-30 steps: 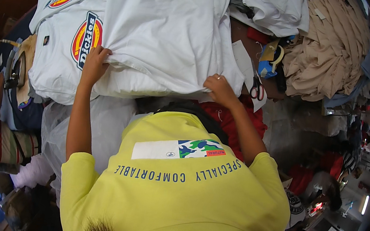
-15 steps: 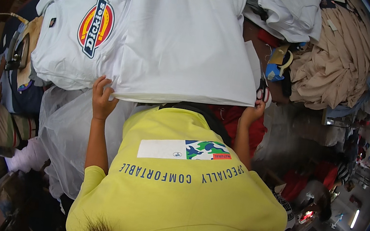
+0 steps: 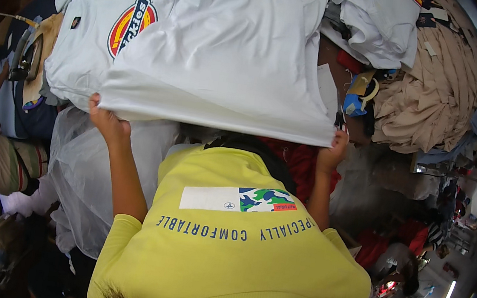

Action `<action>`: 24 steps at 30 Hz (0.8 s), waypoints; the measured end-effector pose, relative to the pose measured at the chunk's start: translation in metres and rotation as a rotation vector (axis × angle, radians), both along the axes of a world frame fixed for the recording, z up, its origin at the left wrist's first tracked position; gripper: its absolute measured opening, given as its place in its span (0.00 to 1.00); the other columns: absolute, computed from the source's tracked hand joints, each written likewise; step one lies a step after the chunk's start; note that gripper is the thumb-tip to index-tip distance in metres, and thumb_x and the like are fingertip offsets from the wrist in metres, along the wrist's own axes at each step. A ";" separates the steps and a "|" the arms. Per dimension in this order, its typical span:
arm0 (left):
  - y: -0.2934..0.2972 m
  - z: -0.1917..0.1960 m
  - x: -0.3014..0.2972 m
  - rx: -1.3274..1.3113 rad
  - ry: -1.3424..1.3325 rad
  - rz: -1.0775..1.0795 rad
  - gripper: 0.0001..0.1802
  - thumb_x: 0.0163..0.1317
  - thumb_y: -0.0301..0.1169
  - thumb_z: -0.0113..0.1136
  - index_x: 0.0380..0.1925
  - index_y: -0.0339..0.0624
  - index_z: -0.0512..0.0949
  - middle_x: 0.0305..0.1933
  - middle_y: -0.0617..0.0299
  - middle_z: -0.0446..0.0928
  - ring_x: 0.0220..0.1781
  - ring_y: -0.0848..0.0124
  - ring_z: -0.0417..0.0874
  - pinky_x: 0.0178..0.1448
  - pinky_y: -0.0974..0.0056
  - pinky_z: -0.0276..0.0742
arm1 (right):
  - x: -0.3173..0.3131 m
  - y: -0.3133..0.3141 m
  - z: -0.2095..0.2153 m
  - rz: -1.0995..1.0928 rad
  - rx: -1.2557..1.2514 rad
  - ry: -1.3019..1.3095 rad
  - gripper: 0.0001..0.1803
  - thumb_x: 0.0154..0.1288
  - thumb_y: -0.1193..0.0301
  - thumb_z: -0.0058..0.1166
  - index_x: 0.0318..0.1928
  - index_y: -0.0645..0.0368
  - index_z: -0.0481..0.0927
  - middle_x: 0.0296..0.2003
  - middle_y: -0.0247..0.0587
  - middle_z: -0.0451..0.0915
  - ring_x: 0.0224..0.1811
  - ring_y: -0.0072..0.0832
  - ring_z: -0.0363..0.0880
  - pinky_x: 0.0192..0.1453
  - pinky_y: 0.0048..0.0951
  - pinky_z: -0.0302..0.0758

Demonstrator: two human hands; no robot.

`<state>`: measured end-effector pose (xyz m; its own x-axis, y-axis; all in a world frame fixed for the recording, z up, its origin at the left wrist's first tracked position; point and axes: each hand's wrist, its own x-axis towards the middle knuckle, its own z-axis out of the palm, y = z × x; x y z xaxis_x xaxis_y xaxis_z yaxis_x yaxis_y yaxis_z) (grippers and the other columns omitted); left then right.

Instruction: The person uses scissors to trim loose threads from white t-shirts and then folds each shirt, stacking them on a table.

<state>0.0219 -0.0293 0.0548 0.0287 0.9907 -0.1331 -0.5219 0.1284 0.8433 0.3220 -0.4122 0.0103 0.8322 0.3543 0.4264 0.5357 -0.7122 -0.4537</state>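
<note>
The left hand (image 3: pixel 106 121) is closed on the near left corner of a folded white garment (image 3: pixel 232 58), fingers curled over its edge with the thumb beneath. The right hand (image 3: pixel 334 152) is closed in the same way on the near right corner, so the garment's near edge runs straight between the two hands. The white garment lies spread over the middle of the desk, its far part reaching toward the far edge and its near edge lifted at the near edge of the desk.

Under it on the left lies a stack of white shirts with a round red and yellow emblem (image 3: pixel 131 23), one emblem showing just beside the garment's left side. Toward the far right corner lies a pile of beige cloth (image 3: pixel 438 97), and beside it a heap of white fabric (image 3: pixel 381 29). A clear plastic bag (image 3: pixel 84 177) hangs below the left hand at the near left edge. The person wears a yellow shirt (image 3: pixel 224 256).
</note>
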 end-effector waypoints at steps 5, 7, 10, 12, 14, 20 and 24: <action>-0.019 0.009 0.043 0.312 0.344 -0.293 0.19 0.45 0.12 0.51 0.38 0.43 0.69 0.29 0.71 0.63 0.29 0.81 0.64 0.35 0.78 0.63 | 0.002 0.031 0.053 0.591 -0.410 0.602 0.34 0.43 0.71 0.64 0.55 0.54 0.68 0.44 0.48 0.75 0.48 0.44 0.73 0.54 0.40 0.68; -0.047 0.046 0.076 0.645 0.516 -0.511 0.18 0.42 0.12 0.52 0.35 0.42 0.71 0.25 0.72 0.62 0.28 0.81 0.62 0.32 0.76 0.61 | -0.023 0.099 0.110 0.801 -0.086 0.469 0.39 0.41 0.69 0.67 0.57 0.54 0.67 0.49 0.49 0.73 0.51 0.44 0.72 0.57 0.39 0.67; -0.091 0.099 0.111 1.020 0.548 -0.758 0.23 0.35 0.11 0.56 0.35 0.40 0.73 0.24 0.61 0.70 0.24 0.69 0.72 0.30 0.68 0.69 | -0.069 0.173 0.155 1.036 0.202 0.416 0.32 0.44 0.71 0.63 0.54 0.54 0.69 0.42 0.44 0.75 0.43 0.41 0.76 0.47 0.36 0.72; -0.091 0.113 0.124 1.158 0.459 -0.623 0.22 0.36 0.12 0.59 0.36 0.42 0.74 0.25 0.63 0.71 0.23 0.71 0.71 0.28 0.69 0.68 | -0.071 0.195 0.165 1.003 0.189 0.271 0.24 0.45 0.74 0.59 0.47 0.55 0.74 0.34 0.39 0.76 0.34 0.38 0.78 0.37 0.33 0.75; -0.084 0.112 0.128 0.946 0.433 -0.468 0.22 0.39 0.16 0.65 0.37 0.43 0.74 0.24 0.69 0.69 0.23 0.79 0.68 0.27 0.73 0.65 | -0.058 0.214 0.171 0.976 0.096 -0.046 0.16 0.45 0.76 0.55 0.40 0.55 0.77 0.28 0.35 0.75 0.27 0.36 0.77 0.29 0.30 0.74; -0.051 0.080 0.142 0.902 0.159 -0.468 0.21 0.47 0.22 0.66 0.41 0.39 0.70 0.34 0.66 0.70 0.36 0.80 0.70 0.43 0.76 0.66 | -0.048 0.231 0.195 0.993 -0.005 -0.141 0.11 0.43 0.77 0.56 0.32 0.56 0.77 0.29 0.37 0.77 0.27 0.37 0.77 0.27 0.29 0.71; -0.060 0.061 0.157 0.673 0.074 -0.803 0.22 0.52 0.28 0.64 0.46 0.38 0.69 0.37 0.64 0.74 0.38 0.76 0.76 0.42 0.71 0.71 | -0.021 0.237 0.216 0.902 0.193 -0.073 0.11 0.50 0.73 0.59 0.36 0.59 0.77 0.27 0.36 0.78 0.26 0.28 0.77 0.29 0.24 0.70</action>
